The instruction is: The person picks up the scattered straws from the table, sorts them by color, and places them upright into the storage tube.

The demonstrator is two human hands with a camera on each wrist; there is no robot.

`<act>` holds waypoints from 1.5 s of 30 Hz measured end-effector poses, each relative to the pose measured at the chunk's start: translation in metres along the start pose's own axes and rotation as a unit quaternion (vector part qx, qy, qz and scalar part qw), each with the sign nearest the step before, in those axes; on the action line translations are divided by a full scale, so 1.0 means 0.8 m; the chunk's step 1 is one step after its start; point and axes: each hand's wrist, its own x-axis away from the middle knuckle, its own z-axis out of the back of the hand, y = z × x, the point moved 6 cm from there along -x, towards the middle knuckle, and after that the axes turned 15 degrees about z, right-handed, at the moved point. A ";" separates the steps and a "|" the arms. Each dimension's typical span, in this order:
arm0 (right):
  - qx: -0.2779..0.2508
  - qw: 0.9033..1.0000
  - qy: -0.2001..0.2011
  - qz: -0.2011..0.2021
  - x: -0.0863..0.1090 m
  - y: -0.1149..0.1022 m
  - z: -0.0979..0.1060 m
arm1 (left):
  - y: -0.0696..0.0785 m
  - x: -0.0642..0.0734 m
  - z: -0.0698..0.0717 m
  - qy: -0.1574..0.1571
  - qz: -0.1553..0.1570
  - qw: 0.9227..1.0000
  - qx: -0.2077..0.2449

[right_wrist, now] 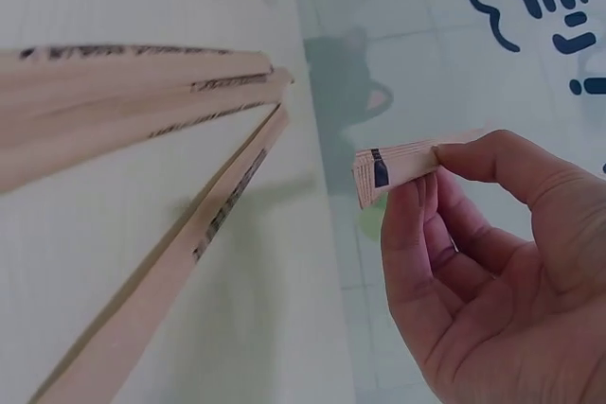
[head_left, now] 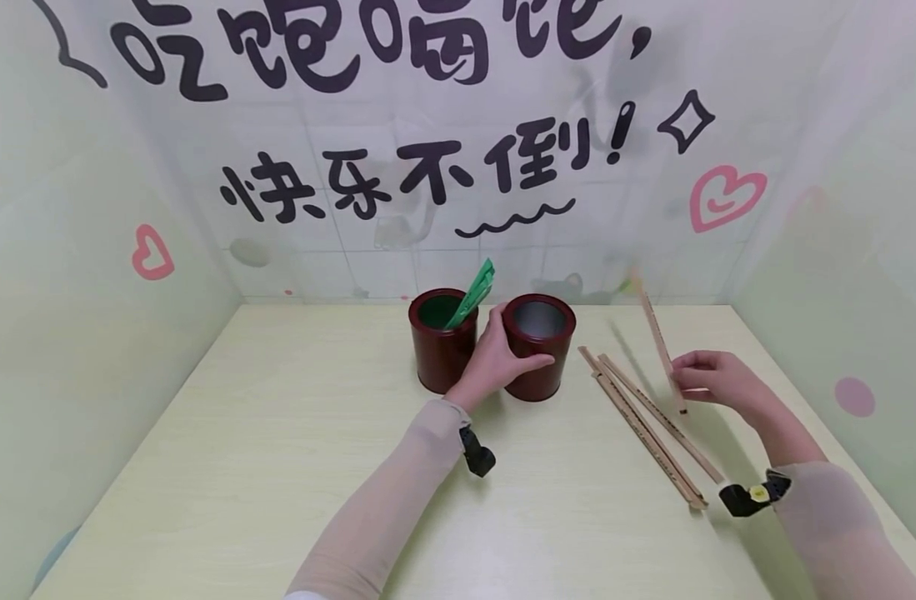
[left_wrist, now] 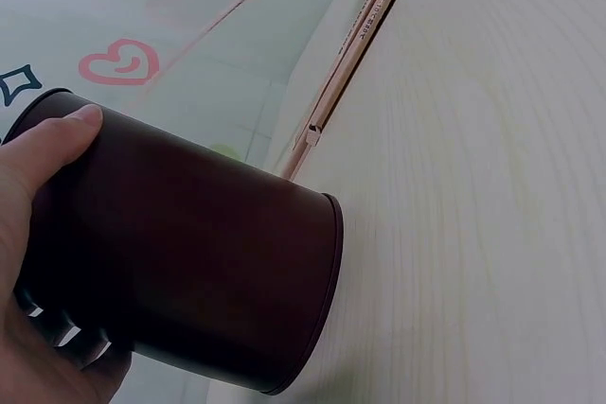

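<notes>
Around the dark red can (head_left: 542, 379) on the right, my left hand (head_left: 495, 360) curls its thumb and fingers; the can's grey inside shows no contents. A second dark red can (head_left: 437, 360) stands to its left, with green wrapped sticks (head_left: 473, 296) leaning out of it. My right hand (head_left: 716, 385) pinches a long, thin paper-wrapped stick (head_left: 658, 337) near its lower end, tilted upright above the table. In the right wrist view, thumb and fingertips hold the tan wrapper (right_wrist: 398, 169) just behind its end. Several similar paper-wrapped sticks (head_left: 645, 433) lie between the hands.
The pale wood table (head_left: 225, 467) meets a back wall with black lettering (head_left: 431, 171). Side walls (head_left: 840, 275) rise at left and right, the right one close to my right arm.
</notes>
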 end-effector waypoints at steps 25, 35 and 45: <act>-0.271 0.933 0.189 0.142 -0.062 -0.111 -0.039 | 0.003 0.002 0.002 0.002 0.003 1.000 0.001; -0.252 0.929 0.222 0.155 -0.111 -0.135 -0.074 | 0.003 0.001 0.000 0.001 0.000 1.000 0.001; -0.164 0.950 0.219 0.152 -0.134 -0.146 -0.096 | 0.002 0.002 0.001 0.003 0.003 1.000 -0.002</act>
